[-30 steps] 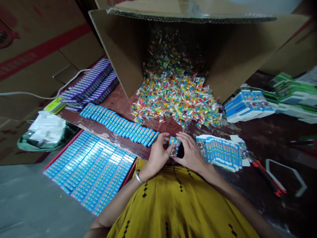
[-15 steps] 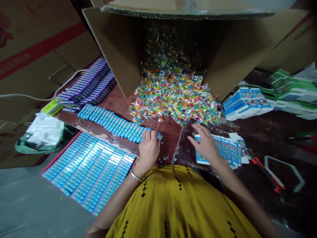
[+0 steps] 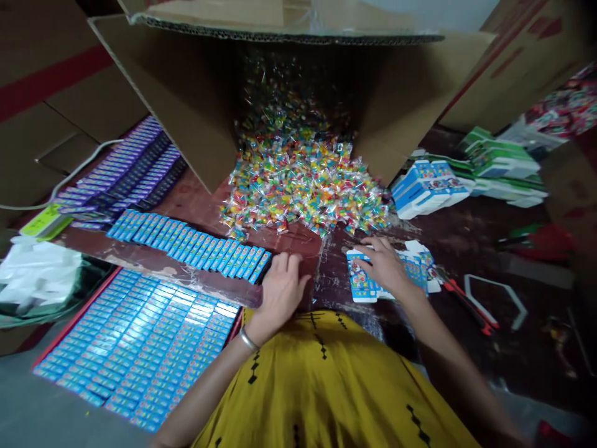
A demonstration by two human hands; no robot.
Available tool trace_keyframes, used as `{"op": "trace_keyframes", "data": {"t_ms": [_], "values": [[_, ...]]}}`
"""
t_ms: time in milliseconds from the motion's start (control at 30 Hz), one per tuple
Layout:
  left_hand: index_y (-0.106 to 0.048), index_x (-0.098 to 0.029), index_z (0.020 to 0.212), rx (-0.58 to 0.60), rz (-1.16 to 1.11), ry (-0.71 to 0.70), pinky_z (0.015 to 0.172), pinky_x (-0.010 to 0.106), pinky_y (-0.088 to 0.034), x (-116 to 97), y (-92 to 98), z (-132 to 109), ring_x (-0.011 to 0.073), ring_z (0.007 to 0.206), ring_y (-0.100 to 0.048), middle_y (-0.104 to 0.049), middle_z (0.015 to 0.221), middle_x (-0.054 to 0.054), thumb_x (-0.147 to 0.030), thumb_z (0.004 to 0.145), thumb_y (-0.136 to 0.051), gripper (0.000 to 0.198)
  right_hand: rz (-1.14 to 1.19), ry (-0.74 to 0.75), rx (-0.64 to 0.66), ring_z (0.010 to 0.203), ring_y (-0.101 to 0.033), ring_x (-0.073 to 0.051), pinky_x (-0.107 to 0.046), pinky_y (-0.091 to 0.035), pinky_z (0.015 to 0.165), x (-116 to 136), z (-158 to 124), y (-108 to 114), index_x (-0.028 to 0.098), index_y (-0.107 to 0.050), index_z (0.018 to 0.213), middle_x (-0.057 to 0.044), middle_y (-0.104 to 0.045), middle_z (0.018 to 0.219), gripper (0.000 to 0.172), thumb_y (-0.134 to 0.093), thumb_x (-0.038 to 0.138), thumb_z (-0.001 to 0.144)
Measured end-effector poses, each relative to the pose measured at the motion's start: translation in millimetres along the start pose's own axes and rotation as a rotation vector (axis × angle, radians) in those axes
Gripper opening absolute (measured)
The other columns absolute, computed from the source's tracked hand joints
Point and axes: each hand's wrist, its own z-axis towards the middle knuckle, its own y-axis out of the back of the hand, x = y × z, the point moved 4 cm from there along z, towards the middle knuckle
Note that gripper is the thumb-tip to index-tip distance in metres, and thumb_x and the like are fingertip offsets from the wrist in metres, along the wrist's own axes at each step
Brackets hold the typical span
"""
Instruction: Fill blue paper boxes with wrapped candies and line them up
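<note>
My left hand (image 3: 283, 287) rests on the dark red table just past the right end of a row of small blue boxes (image 3: 200, 247). Its thumb stands apart from the fingers, and nothing shows in it. My right hand (image 3: 386, 266) lies over a pile of flat blue printed cartons (image 3: 361, 283), fingers outstretched and touching the top one. Between and beyond both hands, small clear packets of colourful candy (image 3: 303, 186) spill out of a large cardboard box (image 3: 196, 112) lying on its side.
A tray of blue boxes (image 3: 140, 342) sits below the table edge at left, beside a bag of white pieces (image 3: 37, 274). Purple boxes (image 3: 125, 168) are stacked behind. Blue-and-white cartons (image 3: 429, 186), green cartons (image 3: 501, 155) and a red-and-black tool (image 3: 469, 305) lie at right.
My left hand has come off the end of the blue box row, and its fingers have loosened. My right hand remains at the flat cartons. The camera view has turned right.
</note>
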Motion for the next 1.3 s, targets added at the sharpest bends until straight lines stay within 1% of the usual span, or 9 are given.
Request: {"op": "trace_keyframes", "data": {"t_ms": [167, 333, 467, 567, 733, 833, 967, 1167, 1300], "values": [[-0.049, -0.019, 0.105, 0.132, -0.18, -0.257, 0.081, 0.037, -0.047, -54.4, -35.1, 7.2, 0.0267, 0.099, -0.052, -0.055, 0.105, 0.008, -0.054, 0.073, -0.072, 0.053, 0.001, 0.061, 0.038, 0.121, -0.046, -0.034, -0.051, -0.045, 0.096, 7.8, 1.5, -5.0, 0.026, -0.071, 0.11, -0.01, -0.058, 0.127, 0.029, -0.067, 0.036, 0.083], [-0.048, -0.017, 0.103, 0.186, -0.173, -0.302, 0.077, 0.039, -0.048, -81.9, -60.2, 13.3, 0.0281, 0.097, -0.053, -0.055, 0.103, 0.01, -0.06, 0.065, -0.075, 0.064, 0.041, 0.08, 0.056, 0.128, -0.041, -0.033, -0.05, -0.042, 0.1, 13.1, -1.6, -6.5, 0.024, -0.066, 0.117, -0.009, -0.054, 0.136, 0.037, -0.069, 0.028, 0.08], [-0.048, -0.017, 0.1, 0.183, -0.153, -0.262, 0.077, 0.038, -0.049, -79.0, -61.9, 13.3, 0.028, 0.097, -0.053, -0.056, 0.103, 0.009, -0.053, 0.066, -0.078, 0.058, 0.185, 0.055, -0.035, 0.124, -0.047, -0.031, -0.047, -0.041, 0.101, 19.3, 2.2, 2.5, 0.022, -0.066, 0.101, -0.009, -0.06, 0.127, 0.022, -0.068, 0.025, 0.08], [-0.05, -0.018, 0.101, 0.19, -0.171, -0.217, 0.08, 0.039, -0.05, -72.2, -56.1, 12.0, 0.0276, 0.097, -0.054, -0.056, 0.103, 0.009, -0.051, 0.069, -0.077, 0.053, 0.344, -0.069, -0.127, 0.099, -0.059, -0.026, -0.041, -0.047, 0.088, 19.7, 8.9, 14.1, 0.022, -0.064, 0.084, -0.007, -0.068, 0.1, 0.006, -0.063, 0.029, 0.085], [-0.041, -0.014, 0.129, 0.093, -0.31, -0.145, 0.091, 0.044, -0.048, -65.6, -33.8, 13.5, 0.031, 0.11, -0.053, -0.056, 0.117, 0.015, -0.062, 0.078, -0.062, 0.073, 0.794, -0.402, -0.146, 0.058, -0.053, -0.015, -0.028, -0.041, 0.056, 18.9, 20.9, 16.3, 0.02, -0.058, 0.076, 0.001, -0.058, 0.065, 0.02, -0.064, 0.038, 0.083], [-0.041, -0.011, 0.134, 0.08, -0.358, -0.123, 0.094, 0.046, -0.047, -63.7, -25.1, 14.7, 0.0325, 0.112, -0.053, -0.057, 0.119, 0.017, -0.056, 0.084, -0.057, 0.069, 0.934, -0.482, -0.151, 0.051, -0.044, -0.011, -0.025, -0.033, 0.049, 26.8, 26.0, 12.1, 0.019, -0.057, 0.073, 0.004, -0.051, 0.058, 0.024, -0.066, 0.04, 0.081], [-0.047, -0.014, 0.134, 0.111, -0.615, -0.049, 0.1, 0.045, -0.044, -53.0, -21.1, 18.3, 0.0302, 0.115, -0.053, -0.058, 0.122, 0.015, -0.042, 0.084, -0.063, 0.06, 1.06, -0.494, -0.194, 0.054, -0.047, -0.011, -0.024, -0.038, 0.048, 42.4, 23.1, 12.5, 0.02, -0.06, 0.08, 0.003, -0.053, 0.064, 0.023, -0.062, 0.043, 0.085], [-0.059, -0.015, 0.126, 0.404, -1.483, 0.145, 0.094, 0.037, -0.046, -31.7, -29.7, 22.8, 0.0227, 0.101, -0.062, -0.066, 0.112, 0.01, -0.037, 0.085, -0.064, 0.047, 1.157, -0.235, 0.034, 0.056, -0.055, -0.012, -0.024, -0.045, 0.047, 73.6, 8.0, 21.6, 0.023, -0.057, 0.124, 0.001, -0.061, 0.075, 0.038, -0.051, 0.043, 0.092], [-0.063, -0.016, 0.122, 0.542, -1.674, 0.156, 0.095, 0.037, -0.045, -28.7, -31.4, 14.8, 0.0213, 0.095, -0.064, -0.069, 0.104, 0.009, -0.033, 0.08, -0.072, 0.046, 1.172, -0.211, 0.23, 0.054, -0.059, -0.011, -0.022, -0.047, 0.051, 72.0, 5.8, 31.6, 0.023, -0.055, 0.112, 0.004, -0.063, 0.068, 0.031, -0.063, 0.038, 0.087]]}}
